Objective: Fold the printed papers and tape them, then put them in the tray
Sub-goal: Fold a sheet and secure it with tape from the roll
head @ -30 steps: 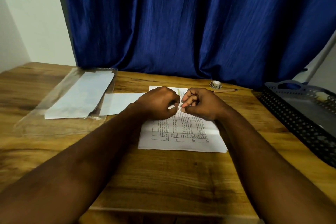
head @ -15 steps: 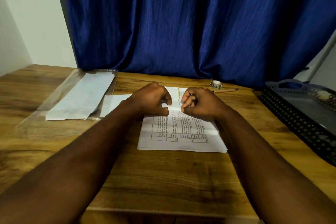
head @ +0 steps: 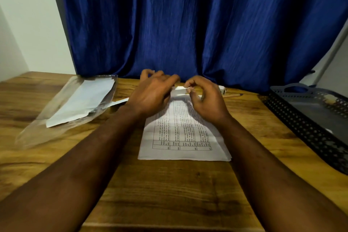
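Observation:
A stack of printed papers [head: 180, 133] with a table on top lies on the wooden desk [head: 169, 190] in front of me. Its far edge is raised off the desk. My right hand [head: 205, 100] pinches that raised edge between thumb and curled fingers. My left hand [head: 152, 94] is at the same edge from the left, with the index finger over the paper; its thumb is hidden and the hand is blurred. The dark perforated tray [head: 301, 118] stands at the right edge of the desk. A small roll of tape [head: 223, 89] lies just behind my right hand.
A clear plastic sleeve with white sheets [head: 81, 100] lies at the left. Another white sheet [head: 120, 102] pokes out beside my left wrist. A pencil [head: 233, 95] lies near the tape. A blue curtain [head: 188, 24] hangs right behind the desk.
Both hands moved from the middle of the sheet to its far edge and lifted it. The fists have loosened, and the left fingers now spread forward.

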